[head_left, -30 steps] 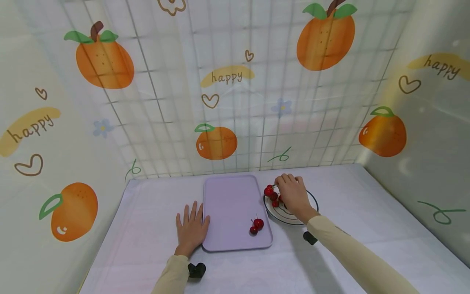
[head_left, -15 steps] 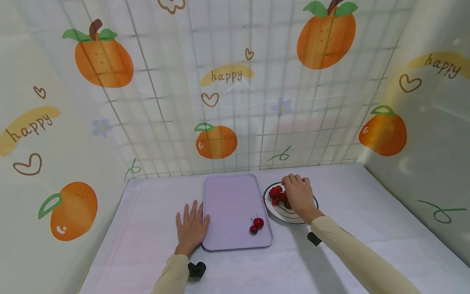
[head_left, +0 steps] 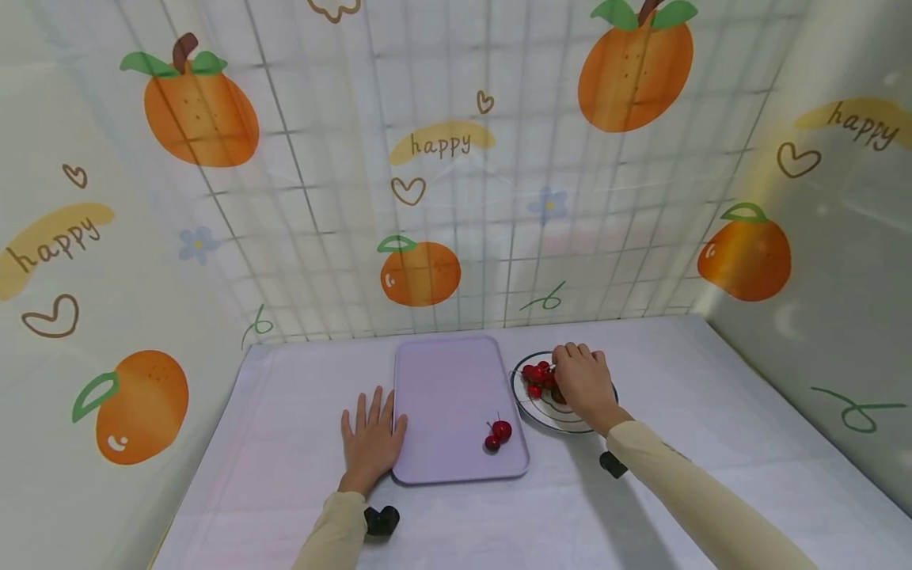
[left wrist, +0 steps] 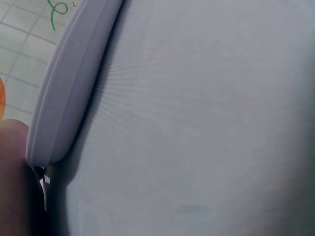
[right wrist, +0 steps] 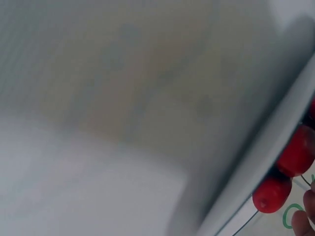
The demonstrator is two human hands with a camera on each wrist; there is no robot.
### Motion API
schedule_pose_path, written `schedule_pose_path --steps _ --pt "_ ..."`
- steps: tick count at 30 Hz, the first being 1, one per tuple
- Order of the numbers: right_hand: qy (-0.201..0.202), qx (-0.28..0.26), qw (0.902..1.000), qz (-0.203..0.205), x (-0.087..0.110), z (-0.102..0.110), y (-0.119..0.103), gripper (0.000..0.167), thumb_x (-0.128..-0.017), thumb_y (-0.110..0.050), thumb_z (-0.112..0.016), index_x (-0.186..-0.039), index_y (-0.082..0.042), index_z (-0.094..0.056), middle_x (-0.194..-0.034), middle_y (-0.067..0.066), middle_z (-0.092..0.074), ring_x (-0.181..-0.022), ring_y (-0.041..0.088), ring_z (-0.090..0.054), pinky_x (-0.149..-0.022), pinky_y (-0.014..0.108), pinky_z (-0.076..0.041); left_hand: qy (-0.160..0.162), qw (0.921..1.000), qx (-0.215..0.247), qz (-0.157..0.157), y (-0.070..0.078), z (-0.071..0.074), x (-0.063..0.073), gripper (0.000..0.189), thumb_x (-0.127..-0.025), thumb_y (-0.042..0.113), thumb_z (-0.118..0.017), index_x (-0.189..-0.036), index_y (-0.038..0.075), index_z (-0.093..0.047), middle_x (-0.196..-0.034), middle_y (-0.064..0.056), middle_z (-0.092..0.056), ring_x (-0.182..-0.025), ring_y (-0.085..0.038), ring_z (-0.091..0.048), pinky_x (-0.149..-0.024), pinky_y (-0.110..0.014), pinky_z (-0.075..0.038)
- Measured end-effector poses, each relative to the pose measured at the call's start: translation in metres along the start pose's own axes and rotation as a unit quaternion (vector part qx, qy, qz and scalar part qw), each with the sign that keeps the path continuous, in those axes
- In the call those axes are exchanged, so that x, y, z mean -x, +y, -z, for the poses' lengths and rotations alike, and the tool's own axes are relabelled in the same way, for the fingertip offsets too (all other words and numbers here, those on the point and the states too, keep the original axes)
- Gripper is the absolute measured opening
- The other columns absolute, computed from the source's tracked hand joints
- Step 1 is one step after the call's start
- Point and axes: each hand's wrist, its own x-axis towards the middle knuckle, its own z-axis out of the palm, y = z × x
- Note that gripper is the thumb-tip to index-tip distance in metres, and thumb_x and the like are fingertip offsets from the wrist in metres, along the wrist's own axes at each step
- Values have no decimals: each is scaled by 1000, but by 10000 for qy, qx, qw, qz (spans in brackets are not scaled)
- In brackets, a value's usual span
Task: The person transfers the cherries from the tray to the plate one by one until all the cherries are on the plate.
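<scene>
My left hand point(head_left: 372, 445) lies flat with its fingers spread at the left edge of a lilac tray point(head_left: 447, 388), its thumb against the rim. A pair of red cherries point(head_left: 502, 431) rests on the tray's near right part. To the right, a white plate with a dark rim point(head_left: 533, 418) bears several red cherries point(head_left: 537, 374). Over it my right hand point(head_left: 584, 388) has its fingers curled down, pinching at the cherry stems. In the right wrist view, the fingertips point(right wrist: 301, 223) meet a thin stem beside red cherries point(right wrist: 272, 194); the palm side is hidden from the head view.
A pale cloth covers the table point(head_left: 285, 467). Behind it hangs a white curtain point(head_left: 456, 214) printed with oranges, in front of a wire grid. Black wrist mounts point(head_left: 382, 521) sit by both sleeves.
My right hand has shifted right and slightly back over the plate, and the cherries by its fingers have shifted inward from the plate's left rim. The left hand stays in place.
</scene>
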Motion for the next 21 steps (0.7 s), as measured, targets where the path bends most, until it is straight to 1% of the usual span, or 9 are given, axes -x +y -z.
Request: schedule_pose_path --steps 2,5,8,12,16,21 --pt "-26 15 10000 -8 0 0 1 15 -98 -10 -64 -111 -4 -64 -109 16 -68 -107 35 -60 -92 55 -49 -35 10000 -25 14 0 1 0 62 -107 47 -38 -161 17 -37 -173 -6 -25 -163 -37 -13 -128 -65 -3" --pt "-96 36 9999 -26 0 1 2 20 -97 -10 -66 -116 -4 -65 -113 17 -68 -109 36 -60 -93 55 -50 -50 10000 -72 30 1 1 0 62 -107 48 -38 -161 18 -37 -173 -5 -25 -163 -37 -13 -128 -65 -4" --pt "-79 -10 10000 -47 0 0 3 23 -97 -11 -66 -118 -4 -66 -115 17 -69 -112 36 -60 -93 54 -50 -12 10000 -55 15 1 1 0 62 -106 48 -39 -160 18 -38 -173 -5 -26 -162 -37 -14 -128 -64 -4" --pt "47 -101 9999 -49 1 0 4 22 -97 -12 -63 -117 -4 -67 -114 16 -70 -111 35 -61 -92 53 -50 -12 10000 -84 7 1 1 0 62 -107 49 -38 -160 18 -37 -173 -5 -26 -163 -36 -14 -129 -64 -5" --pt "184 -133 9997 -35 1 0 4 21 -97 -13 -63 -116 -4 -67 -113 16 -69 -110 35 -61 -90 53 -51 -32 9999 -149 2 1 1 -1 62 -107 49 -38 -161 18 -36 -173 -6 -25 -163 -37 -14 -129 -64 -5" --pt "376 -243 9990 42 1 0 4 20 -96 -12 -64 -114 -4 -66 -113 16 -68 -109 35 -59 -91 54 -50 26 9999 -121 -13 0 -2 -1 62 -106 48 -38 -160 18 -37 -173 -6 -26 -162 -37 -14 -129 -64 -4"
